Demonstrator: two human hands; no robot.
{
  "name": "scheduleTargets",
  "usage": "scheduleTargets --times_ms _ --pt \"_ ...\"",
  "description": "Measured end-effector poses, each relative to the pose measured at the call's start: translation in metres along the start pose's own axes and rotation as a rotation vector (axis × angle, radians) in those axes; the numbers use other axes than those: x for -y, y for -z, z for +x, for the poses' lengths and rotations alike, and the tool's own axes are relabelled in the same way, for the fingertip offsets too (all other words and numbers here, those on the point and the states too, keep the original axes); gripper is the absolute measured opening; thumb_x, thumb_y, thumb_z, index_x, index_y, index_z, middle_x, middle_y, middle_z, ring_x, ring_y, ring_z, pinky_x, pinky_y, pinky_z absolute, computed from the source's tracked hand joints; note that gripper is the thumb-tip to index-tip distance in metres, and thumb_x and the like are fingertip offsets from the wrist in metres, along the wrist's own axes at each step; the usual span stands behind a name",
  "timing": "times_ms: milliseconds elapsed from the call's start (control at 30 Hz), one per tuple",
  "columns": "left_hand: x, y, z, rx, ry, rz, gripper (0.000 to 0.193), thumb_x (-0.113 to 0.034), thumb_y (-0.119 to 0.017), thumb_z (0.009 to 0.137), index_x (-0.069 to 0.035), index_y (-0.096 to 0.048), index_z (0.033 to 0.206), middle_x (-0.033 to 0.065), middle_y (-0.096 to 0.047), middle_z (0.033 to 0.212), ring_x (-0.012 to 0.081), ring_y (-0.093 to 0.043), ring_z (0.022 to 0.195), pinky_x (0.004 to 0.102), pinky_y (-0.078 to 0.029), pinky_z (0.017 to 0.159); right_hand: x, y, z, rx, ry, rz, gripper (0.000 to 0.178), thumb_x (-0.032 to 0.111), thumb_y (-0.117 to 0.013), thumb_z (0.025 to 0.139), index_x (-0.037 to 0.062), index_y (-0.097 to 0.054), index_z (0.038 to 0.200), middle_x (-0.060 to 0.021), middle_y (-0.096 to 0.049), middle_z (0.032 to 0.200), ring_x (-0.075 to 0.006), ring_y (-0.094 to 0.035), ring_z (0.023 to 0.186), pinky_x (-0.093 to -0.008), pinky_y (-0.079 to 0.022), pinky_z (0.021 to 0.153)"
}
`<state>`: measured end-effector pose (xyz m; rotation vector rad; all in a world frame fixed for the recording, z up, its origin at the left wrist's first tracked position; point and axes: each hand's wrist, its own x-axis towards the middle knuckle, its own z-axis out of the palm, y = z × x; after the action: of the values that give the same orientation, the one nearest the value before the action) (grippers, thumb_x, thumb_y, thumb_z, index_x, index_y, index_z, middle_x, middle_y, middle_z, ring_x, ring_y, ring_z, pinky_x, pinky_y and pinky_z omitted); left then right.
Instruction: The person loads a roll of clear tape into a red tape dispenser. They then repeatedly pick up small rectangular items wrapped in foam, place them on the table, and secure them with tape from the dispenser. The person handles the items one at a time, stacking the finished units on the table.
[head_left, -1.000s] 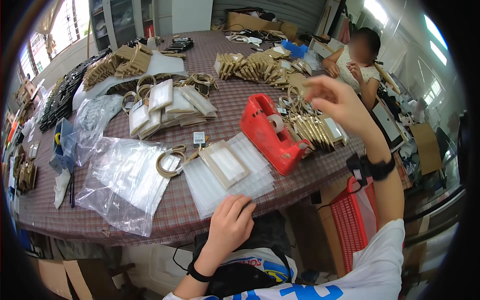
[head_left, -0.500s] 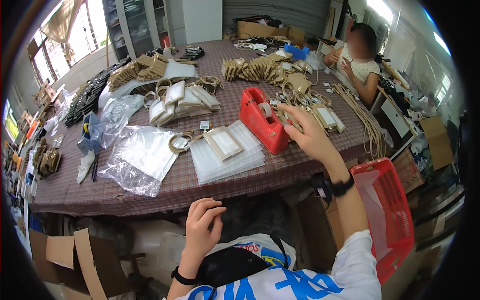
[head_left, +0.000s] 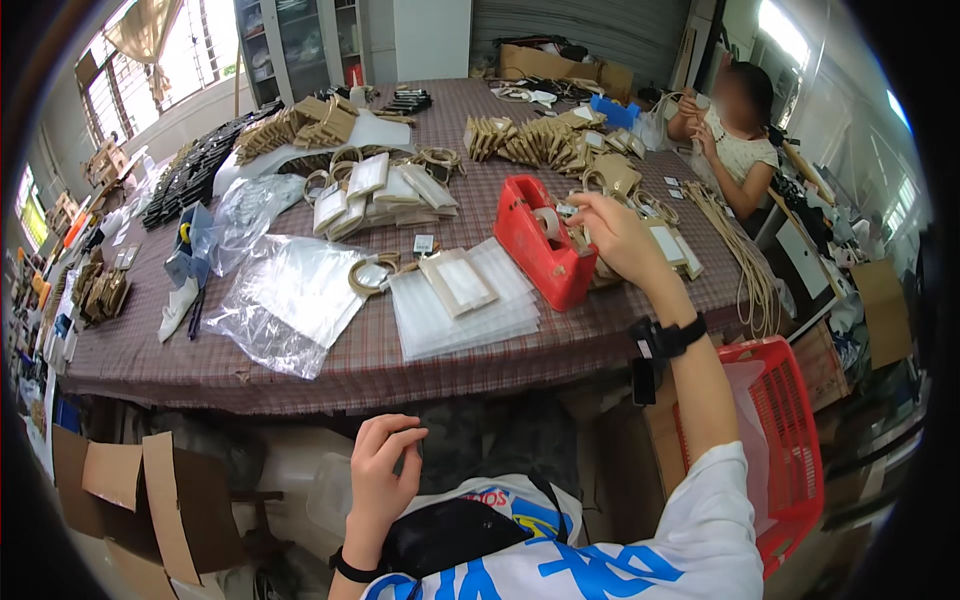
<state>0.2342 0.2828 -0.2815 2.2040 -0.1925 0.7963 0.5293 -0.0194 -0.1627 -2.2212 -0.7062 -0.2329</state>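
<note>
**Bench with room at its front right**

A red basket stands beneath the right side. Sleeves lie back from the front edge. The dispenser stands to their right, just beside the right hand, whose fingers are narrowed; I cannot tell if they grip anything. The left hand, loosely curled, hangs off the edge. The pouch lies on the sleeves, between the hands.

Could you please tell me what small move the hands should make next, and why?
Perhaps bring the left hand up to the frosted sleeves: it appears empty, hanging in front of the table, while the right hand is beside the red tape dispenser.
</note>
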Motion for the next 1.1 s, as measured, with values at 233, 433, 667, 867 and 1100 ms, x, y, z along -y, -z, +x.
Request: scheduleTargets --times_ms 233,433,667,867,1100 --pt "0.014 -0.026 0.024 0.104 -0.069 -0.083 0.024 0.009 -0.071 0.078 -0.001 -0.076 0.098 0.0124 -0.073 0.108 0.0328 -0.07 0.103 0.042 -0.058 0.088 -0.025 -0.005 -0.021 -0.12 -0.168 -0.003 0.029 0.019 -0.063 0.104 -0.0018 -0.073 0.121 -0.0095 -0.079 0.103 -0.0146 -0.068 0.082 -0.0295 -0.054 0.076" --pt "0.019 -0.048 0.024 0.143 0.005 -0.159 0.023 0.009 -0.07 0.08 -0.002 -0.077 0.098 0.0125 -0.075 0.109 0.032 -0.07 0.1 0.0415 -0.055 0.088 -0.021 -0.001 -0.02 0.112 -0.503 0.281 0.039 0.039 -0.063 0.108 0.0049 -0.08 0.113 -0.0021 -0.077 0.1 -0.0093 -0.063 0.083 -0.0272 -0.05 0.075" --pt "0.027 -0.053 0.038 0.162 0.025 -0.169 0.024 0.01 -0.069 0.079 -0.002 -0.077 0.098 0.0131 -0.075 0.109 0.0323 -0.07 0.101 0.0408 -0.056 0.088 -0.018 0.004 -0.017 0.188 -0.565 0.41 0.042 0.044 -0.065 0.106 0.0053 -0.077 0.117 -0.002 -0.076 0.114 -0.0112 -0.066 0.102 -0.0324 -0.053 0.087" --pt "0.03 -0.045 0.04 0.136 0.066 -0.144 0.025 0.011 -0.069 0.079 -0.002 -0.078 0.098 0.0137 -0.075 0.109 0.0315 -0.071 0.099 0.0393 -0.057 0.085 -0.001 -0.011 -0.044 -0.159 -0.242 0.124 0.032 0.024 -0.079 0.095 0.003 -0.074 0.119 -0.0048 -0.069 0.116 -0.0181 -0.068 0.1 -0.034 -0.055 0.087" --pt "0.03 -0.051 0.043 0.147 0.07 -0.166 0.028 0.011 -0.069 0.077 -0.003 -0.079 0.1 0.0123 -0.076 0.109 0.0304 -0.072 0.096 0.0386 -0.057 0.082 0.008 -0.013 -0.056 -0.204 -0.175 -0.005 0.02 0.004 -0.08 0.087 0.0006 -0.074 0.106 -0.0046 -0.063 0.104 -0.0139 -0.061 0.089 -0.0279 -0.053 0.077"
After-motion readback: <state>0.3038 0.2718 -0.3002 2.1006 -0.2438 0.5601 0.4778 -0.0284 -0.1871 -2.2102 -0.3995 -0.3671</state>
